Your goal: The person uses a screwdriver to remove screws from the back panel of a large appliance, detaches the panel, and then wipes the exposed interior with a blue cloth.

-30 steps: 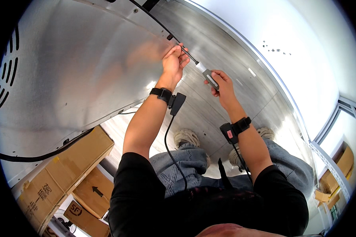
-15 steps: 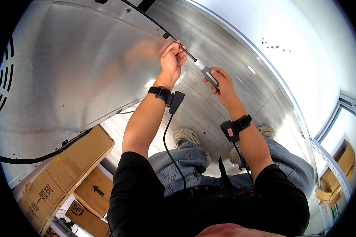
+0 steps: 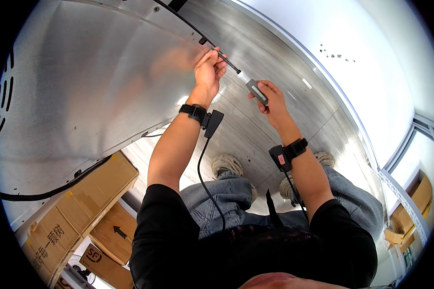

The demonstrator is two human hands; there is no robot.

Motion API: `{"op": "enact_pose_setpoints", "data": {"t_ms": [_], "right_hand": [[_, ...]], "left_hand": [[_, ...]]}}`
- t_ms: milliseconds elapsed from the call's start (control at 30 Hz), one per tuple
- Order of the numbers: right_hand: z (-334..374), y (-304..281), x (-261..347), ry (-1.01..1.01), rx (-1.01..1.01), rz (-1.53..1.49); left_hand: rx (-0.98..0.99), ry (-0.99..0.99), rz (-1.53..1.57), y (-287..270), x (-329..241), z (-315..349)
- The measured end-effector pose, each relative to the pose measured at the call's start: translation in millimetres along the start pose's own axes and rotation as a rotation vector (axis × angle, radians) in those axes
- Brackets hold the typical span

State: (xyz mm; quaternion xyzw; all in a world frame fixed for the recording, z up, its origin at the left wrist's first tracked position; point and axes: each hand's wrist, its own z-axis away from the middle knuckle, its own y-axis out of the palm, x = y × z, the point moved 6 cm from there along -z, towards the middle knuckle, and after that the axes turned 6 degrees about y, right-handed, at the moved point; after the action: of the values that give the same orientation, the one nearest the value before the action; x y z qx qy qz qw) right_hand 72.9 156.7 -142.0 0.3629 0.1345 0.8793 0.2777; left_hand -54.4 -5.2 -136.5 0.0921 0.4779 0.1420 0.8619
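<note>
My left hand (image 3: 209, 72) is closed in a pinch round a thin black cable (image 3: 188, 28), right beside the edge of a large brushed-metal panel (image 3: 106, 72). The cable runs along that edge from the top and passes through a small black clip (image 3: 202, 41). Past my fingers it reaches the white nose of a grey handheld piece (image 3: 257, 91) with a pale strip on its side. My right hand (image 3: 273, 102) is closed on this grey piece, thumb on top. I cannot tell exactly how the cable and the white nose join.
Cardboard boxes (image 3: 94, 192) are stacked at the lower left, below a thick black cable (image 3: 38, 196). Grey plank floor (image 3: 313, 103) lies under my hands, with a white wall (image 3: 376, 62) to the right. An open carton (image 3: 410, 212) stands at the far right.
The grey piece has turned slightly in my right hand, so its pale strip looks narrower. My left hand keeps its pinch on the cable, and the view has shifted a little.
</note>
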Motion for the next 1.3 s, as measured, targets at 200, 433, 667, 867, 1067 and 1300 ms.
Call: {"op": "enact_pose_setpoints", "data": {"t_ms": [200, 433, 667, 867, 1067, 1300], "right_hand": [[-0.5, 2.1, 0.9, 0.021, 0.05, -0.046], [-0.9, 4.6, -2.4, 0.148, 0.136, -0.157], [4.9, 8.2, 13.4, 0.043, 0.036, 0.062], [-6.1, -2.1, 16.0, -0.473, -0.091, 0.543], [-1.2, -3.7, 1.4, 0.194, 0.131, 0.116], [-10.2, -3.2, -5.8, -0.188, -0.029, 0.493]], "left_hand": [[-0.007, 0.017, 0.008, -0.1, -0.6, -0.6], [-0.021, 0.019, 0.023, 1.4, -1.1, 1.2], [-0.074, 0.044, 0.013, 1.0, 4.2, 2.2], [-0.053, 0.088, -0.068, 6.1, 3.3, -5.7], [-0.054, 0.095, -0.051, 3.7, -1.3, -5.5], [-0.09, 0.049, -0.089, 7.3, -6.1, 1.1]]}}
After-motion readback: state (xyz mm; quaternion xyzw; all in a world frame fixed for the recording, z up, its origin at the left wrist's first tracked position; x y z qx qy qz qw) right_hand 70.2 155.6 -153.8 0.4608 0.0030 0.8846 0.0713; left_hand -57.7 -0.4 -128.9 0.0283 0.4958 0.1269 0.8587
